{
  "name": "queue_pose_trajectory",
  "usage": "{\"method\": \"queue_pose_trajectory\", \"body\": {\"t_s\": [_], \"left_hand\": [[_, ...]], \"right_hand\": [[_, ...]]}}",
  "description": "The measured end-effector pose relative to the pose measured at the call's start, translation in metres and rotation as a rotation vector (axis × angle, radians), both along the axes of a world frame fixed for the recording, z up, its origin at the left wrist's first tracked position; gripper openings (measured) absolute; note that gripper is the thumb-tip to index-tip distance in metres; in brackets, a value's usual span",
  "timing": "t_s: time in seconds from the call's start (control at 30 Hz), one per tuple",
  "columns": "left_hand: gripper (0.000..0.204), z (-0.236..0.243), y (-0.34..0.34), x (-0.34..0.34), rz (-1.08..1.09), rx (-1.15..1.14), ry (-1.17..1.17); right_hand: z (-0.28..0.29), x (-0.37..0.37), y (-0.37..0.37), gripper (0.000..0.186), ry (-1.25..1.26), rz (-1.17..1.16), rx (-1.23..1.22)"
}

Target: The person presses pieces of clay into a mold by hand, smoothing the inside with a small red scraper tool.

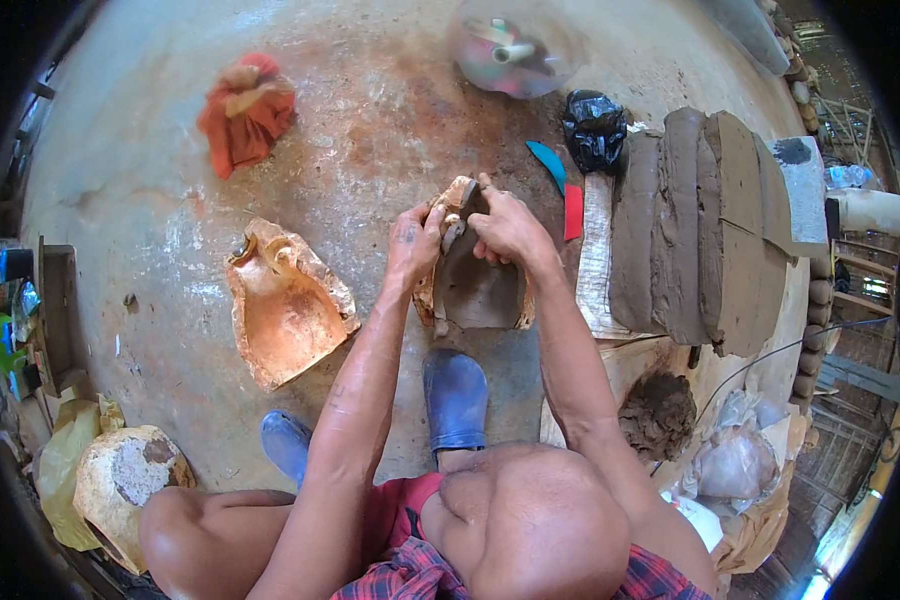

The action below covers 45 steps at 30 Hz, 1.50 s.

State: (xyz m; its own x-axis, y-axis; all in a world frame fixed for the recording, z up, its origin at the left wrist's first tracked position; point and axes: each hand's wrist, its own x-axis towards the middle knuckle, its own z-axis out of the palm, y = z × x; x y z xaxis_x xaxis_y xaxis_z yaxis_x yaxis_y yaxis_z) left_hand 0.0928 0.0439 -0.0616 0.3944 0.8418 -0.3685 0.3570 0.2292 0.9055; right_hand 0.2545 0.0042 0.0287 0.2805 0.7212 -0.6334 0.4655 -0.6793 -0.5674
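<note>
1. Nearest is a blue clog point(457, 400), which stands just on the near side of the lined mould point(423, 303).
2. The lined mould lies on the floor point(390, 140) between the two hands. Its long axis goes away from the person: the wide end is near, the narrow end far. Grey clay point(482, 292) covers its inside.
3. The left hand point(411, 240) is at the left wall of the lined mould, close to the narrow end; its fingers are bent against this wall.
4. The right hand point(513, 230) is over the right side of the lined mould. Its index finger stretches along the narrow end; the others are curled. If they pinch clay, I cannot tell.
5. Both hands are about equally near to the narrow end, but the right index finger reaches farther.
</note>
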Motion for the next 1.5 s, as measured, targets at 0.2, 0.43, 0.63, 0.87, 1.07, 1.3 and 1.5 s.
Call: {"method": "queue_pose_trajectory", "body": {"t_s": [0.2,0.43,0.63,0.87,1.07,1.3,1.5], "left_hand": [[0.041,-0.002,0.001,0.000,-0.017,0.004,0.022],[0.038,-0.014,0.002,-0.002,0.008,0.018,-0.034],[0.037,-0.009,-0.003,0.004,0.010,0.019,0.020],[0.039,-0.022,0.005,0.005,-0.004,0.074,0.036],[0.038,-0.017,0.001,0.007,-0.019,0.045,0.048],[0.039,-0.018,0.002,0.006,0.008,0.098,0.050],[0.047,-0.011,-0.004,0.003,0.022,-0.061,-0.032]], "right_hand": [[-0.021,-0.019,-0.016,0.072,0.033,-0.091,0.002],[-0.016,-0.012,-0.015,0.052,0.170,-0.218,0.043],[-0.024,-0.016,-0.029,0.057,0.274,-0.144,-0.010],[-0.024,-0.022,-0.033,0.065,0.262,-0.206,0.015],[-0.033,-0.013,-0.031,0.065,0.353,-0.207,0.026],[-0.021,-0.014,-0.031,0.072,0.139,-0.142,-0.044],[0.030,0.024,-0.089,0.039,-0.041,-0.294,0.418]]}}
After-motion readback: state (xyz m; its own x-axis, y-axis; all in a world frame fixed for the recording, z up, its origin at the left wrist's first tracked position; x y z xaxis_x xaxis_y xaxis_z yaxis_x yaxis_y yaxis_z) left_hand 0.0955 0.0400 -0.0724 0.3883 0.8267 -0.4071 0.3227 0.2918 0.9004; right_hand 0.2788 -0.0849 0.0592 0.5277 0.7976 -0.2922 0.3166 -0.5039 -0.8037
